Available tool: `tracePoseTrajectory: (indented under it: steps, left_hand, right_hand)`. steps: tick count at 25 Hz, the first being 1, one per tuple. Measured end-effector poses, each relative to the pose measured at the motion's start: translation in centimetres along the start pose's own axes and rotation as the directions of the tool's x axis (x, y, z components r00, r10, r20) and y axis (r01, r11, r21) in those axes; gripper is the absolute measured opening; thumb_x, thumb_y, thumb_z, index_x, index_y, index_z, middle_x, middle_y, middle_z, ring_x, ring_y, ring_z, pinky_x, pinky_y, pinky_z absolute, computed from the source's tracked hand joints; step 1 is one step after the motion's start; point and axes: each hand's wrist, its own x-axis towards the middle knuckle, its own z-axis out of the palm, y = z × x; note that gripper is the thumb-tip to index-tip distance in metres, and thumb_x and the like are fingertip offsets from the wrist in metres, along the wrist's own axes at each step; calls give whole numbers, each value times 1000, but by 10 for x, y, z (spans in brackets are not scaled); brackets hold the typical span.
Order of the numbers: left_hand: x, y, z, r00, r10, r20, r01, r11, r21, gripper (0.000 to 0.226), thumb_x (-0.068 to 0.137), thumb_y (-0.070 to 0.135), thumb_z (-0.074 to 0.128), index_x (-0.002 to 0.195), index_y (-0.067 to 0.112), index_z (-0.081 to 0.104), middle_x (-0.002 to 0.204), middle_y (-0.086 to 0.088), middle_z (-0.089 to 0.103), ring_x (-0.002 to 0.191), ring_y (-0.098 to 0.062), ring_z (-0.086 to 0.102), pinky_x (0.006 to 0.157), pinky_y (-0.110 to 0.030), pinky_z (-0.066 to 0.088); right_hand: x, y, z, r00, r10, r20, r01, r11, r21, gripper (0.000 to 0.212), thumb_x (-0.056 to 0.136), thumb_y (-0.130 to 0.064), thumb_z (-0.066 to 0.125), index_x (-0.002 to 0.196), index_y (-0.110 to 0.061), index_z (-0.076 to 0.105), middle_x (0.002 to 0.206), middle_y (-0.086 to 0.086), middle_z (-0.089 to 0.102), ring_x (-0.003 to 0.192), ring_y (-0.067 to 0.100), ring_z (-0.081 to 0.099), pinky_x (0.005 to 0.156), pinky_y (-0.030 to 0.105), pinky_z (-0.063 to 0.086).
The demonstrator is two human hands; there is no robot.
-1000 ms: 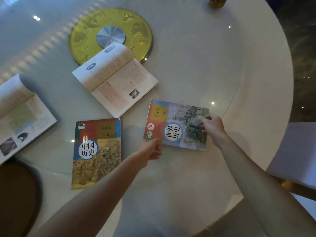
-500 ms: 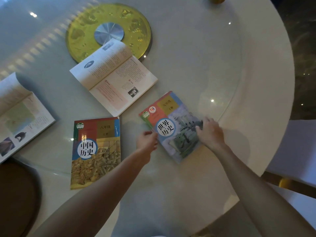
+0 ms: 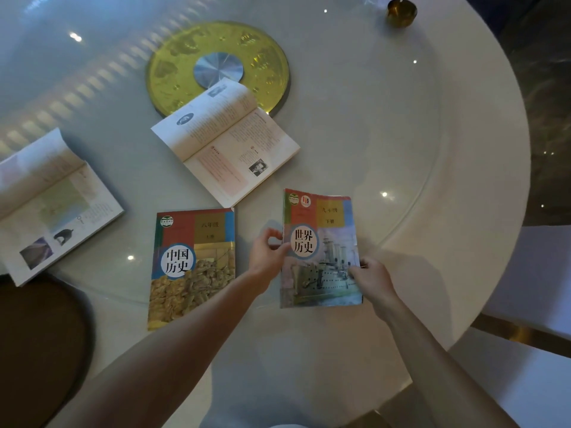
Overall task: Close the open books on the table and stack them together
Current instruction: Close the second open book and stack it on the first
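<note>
A closed book with a warship on its cover [image 3: 323, 242] is held upright just above the round white table [image 3: 463, 149]. My left hand [image 3: 267, 253] grips its spine edge and my right hand [image 3: 372, 278] pinches its right edge. To the left lies a second closed book with a yellow carved-figures cover [image 3: 193, 267]. Behind them an open book [image 3: 225, 140] rests partly on the golden disc. Another open book [image 3: 52, 205] lies at the far left.
A golden turntable disc [image 3: 265, 66] with a silver hub sits at the table's centre under a glass top. A small brass cup [image 3: 401, 12] stands at the far edge. A dark round stool [image 3: 40, 344] is at the lower left, a white chair [image 3: 543, 279] on the right.
Both hands have turned the warship book from lying sideways to upright, with its title now facing me. The other books have not moved.
</note>
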Motion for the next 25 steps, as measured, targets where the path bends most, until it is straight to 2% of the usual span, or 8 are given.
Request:
tracePoseTrajectory:
  steps: [2,4,6,9,13,19,22,25]
  left_hand:
    - [-7,3,-20,997,71,-23,-71,997,-12,10,95,19,66,99,23,59,100,-16,75,87,-31,75,57,-37,59]
    - [-11,5,-48,991,115,-74,-117,993,-19,10,96,21,65,105,22,62,99,-13,74,79,-24,72,54,-34,56]
    - [-15,0,-81,980,131,-146,-138,990,-39,12,95,23,67,107,20,65,94,-12,75,70,-20,67,54,-33,53]
    - [-23,-17,-130,961,115,-253,-139,987,-80,9,92,24,71,101,20,69,93,-12,76,83,-24,74,70,-45,63]
    - [-35,-49,-182,946,17,-324,-87,975,-204,9,92,18,71,101,18,70,94,-15,77,84,-28,77,71,-52,63]
    - [-36,-79,-222,952,54,-301,-72,996,-51,29,91,2,65,117,13,71,101,-7,75,87,-16,71,67,-26,60]
    - [-31,-86,-226,952,82,-294,-71,996,48,31,87,1,68,116,12,72,103,-4,76,90,-15,70,66,-19,55]
    - [-27,-88,-226,958,124,-258,-91,986,136,34,84,9,75,116,14,71,108,-2,73,99,-18,70,74,-25,59]
  right_hand:
    - [-9,-6,11,999,-6,34,5,999,51,19,93,-17,59,93,-2,70,91,17,78,81,34,76,62,38,53]
    - [-18,-17,29,997,-24,73,17,995,96,16,96,-15,60,96,-3,71,97,18,79,87,34,77,66,39,57]
    - [-30,-31,52,991,-49,128,32,990,138,9,97,-10,62,98,-8,70,98,13,79,80,27,77,65,37,60]
    - [-47,-51,91,977,-80,198,55,990,129,8,94,-4,64,99,-9,68,93,9,74,70,19,73,60,36,60]
    - [-61,-59,150,962,-69,264,64,998,27,12,92,-1,65,104,0,64,100,16,70,81,29,71,77,53,64]
    - [-73,-48,207,971,-89,220,128,978,-167,11,87,-14,64,95,-6,61,97,15,72,87,34,74,77,57,62]
    - [-68,-41,218,978,-158,134,193,932,-306,21,83,-19,57,84,2,60,78,16,68,69,36,64,61,46,55]
    - [-71,-47,223,968,-237,81,248,865,-435,22,87,-6,52,65,-2,50,63,9,50,58,23,41,53,34,30]
